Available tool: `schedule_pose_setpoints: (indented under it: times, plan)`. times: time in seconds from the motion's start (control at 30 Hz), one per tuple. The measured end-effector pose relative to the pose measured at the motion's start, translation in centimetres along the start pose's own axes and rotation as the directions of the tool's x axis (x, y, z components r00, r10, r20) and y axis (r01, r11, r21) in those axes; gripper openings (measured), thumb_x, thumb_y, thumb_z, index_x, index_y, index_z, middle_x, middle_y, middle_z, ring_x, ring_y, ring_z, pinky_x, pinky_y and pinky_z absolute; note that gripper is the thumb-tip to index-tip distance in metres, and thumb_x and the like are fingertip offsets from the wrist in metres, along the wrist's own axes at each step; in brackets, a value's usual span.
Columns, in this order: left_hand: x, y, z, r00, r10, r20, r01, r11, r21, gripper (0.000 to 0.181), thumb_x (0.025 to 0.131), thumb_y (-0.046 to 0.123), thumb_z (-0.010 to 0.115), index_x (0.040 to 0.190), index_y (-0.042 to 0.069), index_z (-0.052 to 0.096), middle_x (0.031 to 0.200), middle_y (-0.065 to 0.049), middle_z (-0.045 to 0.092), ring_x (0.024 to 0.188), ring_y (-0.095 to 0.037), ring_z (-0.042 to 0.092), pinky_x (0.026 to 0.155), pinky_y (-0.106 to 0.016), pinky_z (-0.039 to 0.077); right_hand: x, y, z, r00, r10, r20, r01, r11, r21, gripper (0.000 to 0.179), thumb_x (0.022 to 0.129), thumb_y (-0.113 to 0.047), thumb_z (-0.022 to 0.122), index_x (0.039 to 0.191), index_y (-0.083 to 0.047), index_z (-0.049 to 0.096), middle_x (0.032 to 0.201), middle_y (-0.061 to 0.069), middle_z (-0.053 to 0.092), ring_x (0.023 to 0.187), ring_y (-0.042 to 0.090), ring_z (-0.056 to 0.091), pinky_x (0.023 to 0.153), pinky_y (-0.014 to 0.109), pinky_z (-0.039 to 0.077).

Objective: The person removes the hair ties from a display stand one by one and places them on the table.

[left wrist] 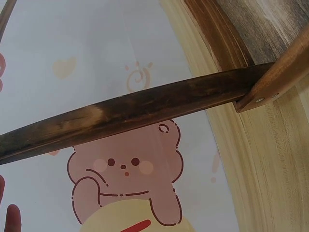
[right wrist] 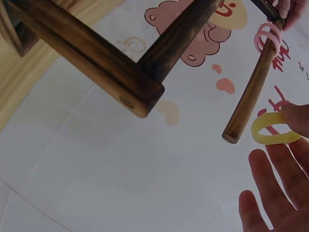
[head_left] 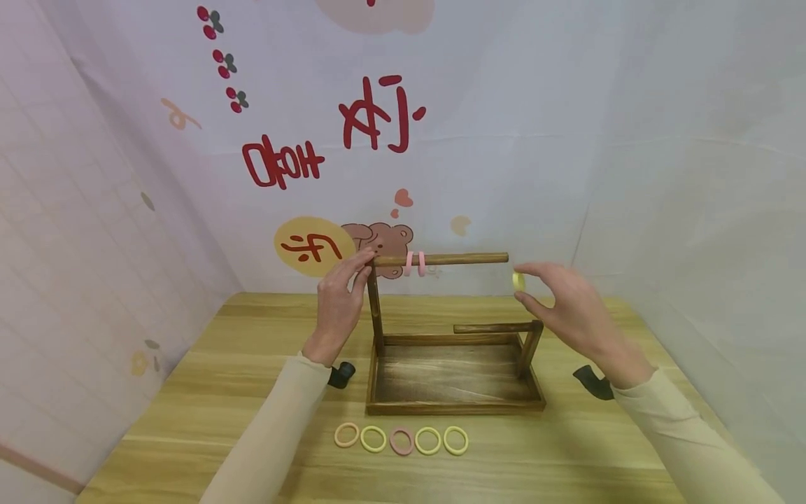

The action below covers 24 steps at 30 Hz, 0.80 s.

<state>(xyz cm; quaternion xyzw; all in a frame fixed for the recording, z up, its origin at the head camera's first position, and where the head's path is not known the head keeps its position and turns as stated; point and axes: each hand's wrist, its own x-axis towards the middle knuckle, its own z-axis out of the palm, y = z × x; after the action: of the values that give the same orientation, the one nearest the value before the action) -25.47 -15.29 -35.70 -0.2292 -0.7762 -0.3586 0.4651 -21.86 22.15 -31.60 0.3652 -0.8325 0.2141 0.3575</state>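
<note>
Head view: the right hand (head_left: 569,308) pinches a yellow ring (head_left: 518,281), just off the free end of the upper bar (head_left: 466,259); the left hand (head_left: 340,297) is at the top corner of the stand (head_left: 456,407), gripping or merely touching, can't tell. Left wrist: a dark post (left wrist: 120,113) crosses, fingertips (left wrist: 13,220) low at the edge. Right wrist: ring caught by its rim, and that's the place; looks light, maybe springy.

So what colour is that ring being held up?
The held ring is yellow, clearest in the right wrist view.
</note>
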Motion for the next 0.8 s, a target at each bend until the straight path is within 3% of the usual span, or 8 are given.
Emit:
schedule_pose_setpoints:
  times: [0.07,0.2,0.3,0.4,0.47,0.6,0.8]
  plan:
    - [0.0,-0.1,0.0,1.000,0.000,0.000,0.000,1.000,0.003,0.028,0.096,0.003,0.071,0.124,0.001,0.073,0.127,-0.012,0.072,0.116,-0.032,0.069,0.097,-0.049,0.057,-0.4,-0.1,0.0,1.000,-0.015,0.000,0.015,1.000,0.008,0.054,0.075,0.004,0.088,0.125,0.000,0.069,0.119,0.013,0.073,0.109,0.035,0.068,0.093,0.047,0.051]
    - [-0.1,-0.1,0.1,1.000,-0.002,-0.004,0.002,1.000,0.001,0.028,0.096,0.002,0.071,0.124,0.001,0.073,0.127,-0.013,0.072,0.117,-0.032,0.069,0.097,-0.050,0.056,-1.1,-0.3,0.1,0.998,-0.057,-0.001,0.057,0.998,0.041,0.053,0.075,0.002,0.086,0.126,-0.001,0.069,0.119,0.012,0.073,0.109,0.033,0.068,0.101,0.025,0.046]
    - [0.0,-0.1,0.1,1.000,-0.003,-0.004,0.003,1.000,0.000,0.028,0.096,0.003,0.071,0.124,0.001,0.073,0.127,-0.013,0.072,0.117,-0.033,0.069,0.097,-0.049,0.056,-1.7,-0.4,0.2,0.996,-0.085,-0.009,0.085,0.994,0.069,0.042,0.090,-0.016,0.082,0.127,-0.002,0.069,0.120,0.011,0.072,0.110,0.032,0.067,0.107,0.013,0.037]
    - [0.1,0.0,0.0,1.000,-0.002,-0.003,0.002,1.000,-0.003,0.028,0.096,0.003,0.071,0.124,0.001,0.073,0.127,-0.014,0.072,0.116,-0.033,0.069,0.097,-0.050,0.056,-2.2,-0.7,0.3,0.995,-0.099,-0.020,0.100,0.992,0.077,0.044,0.103,-0.039,0.065,0.127,-0.002,0.069,0.120,0.010,0.072,0.108,0.031,0.068,0.107,0.010,0.037]
    - [0.1,0.0,0.0,1.000,-0.004,-0.001,0.004,1.000,-0.007,0.028,0.096,0.002,0.071,0.124,0.001,0.073,0.127,-0.015,0.072,0.116,-0.033,0.069,0.097,-0.050,0.056,-2.5,-1.0,0.4,0.996,-0.091,-0.017,0.093,0.992,0.084,0.051,0.106,-0.048,0.055,0.128,-0.004,0.070,0.120,0.009,0.073,0.107,0.029,0.069,0.104,0.010,0.039]
    - [0.2,0.1,-0.1,1.000,-0.012,0.002,0.012,1.000,-0.010,0.028,0.097,0.003,0.070,0.125,0.001,0.073,0.127,-0.015,0.072,0.116,-0.033,0.070,0.098,-0.049,0.056,-3.1,-1.5,0.6,0.997,-0.078,-0.011,0.078,0.992,0.097,0.050,0.106,-0.048,0.055,0.128,-0.007,0.071,0.121,0.007,0.073,0.103,0.025,0.070,0.090,0.013,0.047]
    - [0.2,0.1,-0.1,1.000,-0.022,0.010,0.022,1.000,-0.005,0.030,0.097,0.003,0.071,0.126,0.001,0.073,0.128,-0.015,0.072,0.117,-0.033,0.069,0.099,-0.049,0.056,-4.3,-2.4,1.1,0.997,-0.074,-0.009,0.075,0.988,0.135,0.047,0.105,-0.049,0.056,0.125,-0.010,0.073,0.119,0.003,0.073,0.079,0.006,0.067,0.067,0.017,0.050]
